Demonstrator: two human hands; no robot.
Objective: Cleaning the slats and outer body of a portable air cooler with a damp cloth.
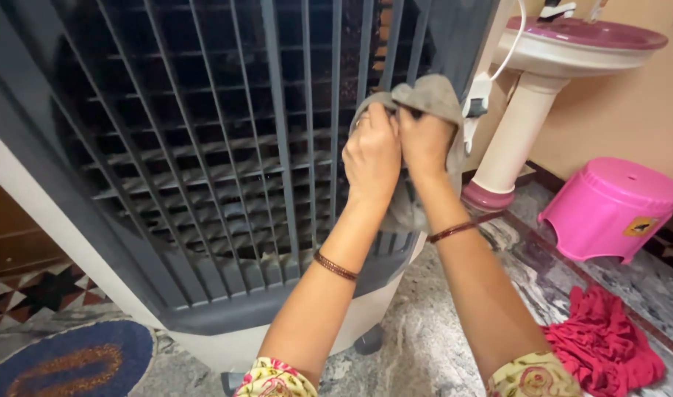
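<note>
Both hands raised at the grey slatted grille [204, 147] of a tilted air cooler [49, 220]. Left hand [371, 158] and right hand [424, 143] side by side, touching, fingers curled tight, pinching a grey cloth [432, 95] against the grille's right edge. Cloth hangs down behind the wrists. Pink stool [608, 206] and red rag [605, 345] on the floor, right; pedestal washbasin [542, 51] behind.
</note>
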